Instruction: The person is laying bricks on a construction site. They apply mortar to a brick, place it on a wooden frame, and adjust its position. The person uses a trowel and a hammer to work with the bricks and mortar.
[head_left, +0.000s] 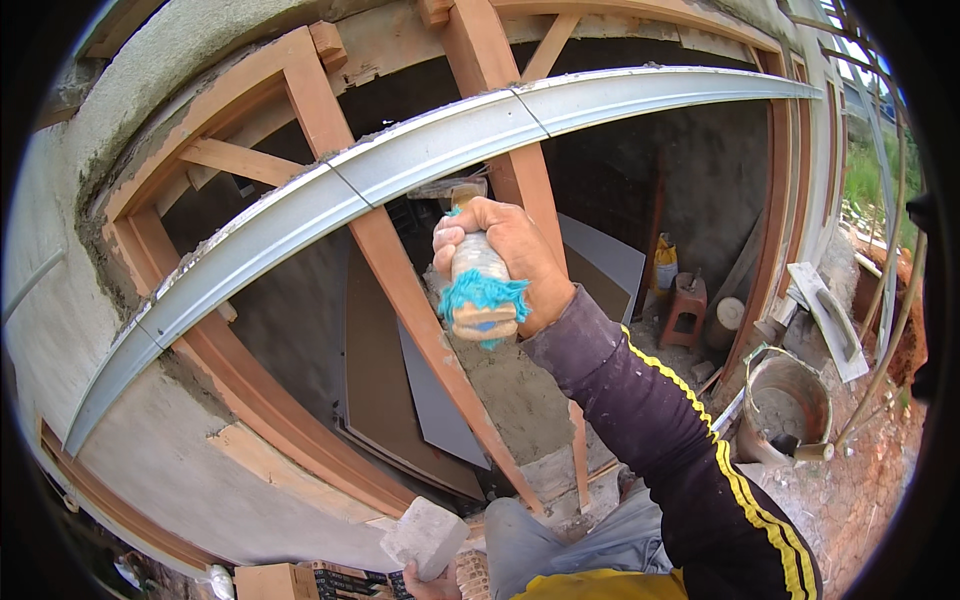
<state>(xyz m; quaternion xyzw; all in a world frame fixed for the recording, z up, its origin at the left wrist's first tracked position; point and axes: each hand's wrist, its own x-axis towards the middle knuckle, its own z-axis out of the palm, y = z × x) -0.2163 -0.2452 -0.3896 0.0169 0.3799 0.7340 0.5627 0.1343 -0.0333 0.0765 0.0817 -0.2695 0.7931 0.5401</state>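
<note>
My right hand point(505, 255) is closed around the handle of a hammer point(478, 265). The grip is wrapped in pale material, with turquoise fringe near its butt end, which points toward me. The hammer's head is beyond my fist, close to an upright wooden post point(535, 190); contact there cannot be made out. At the lower edge my left hand point(430, 585) grips a rough grey block point(425, 537) from below. A long pale metal channel point(440, 155) crosses in front of the wooden frame point(325, 105), above and beyond my right fist.
Boards point(385, 370) lean inside the opening. A red stool point(686, 310) stands inside at the right. Outside are a mortar-stained bucket point(787, 400) and a long flat float point(828, 320). A cardboard box point(275, 582) sits at the bottom left, beside the plastered wall point(235, 480).
</note>
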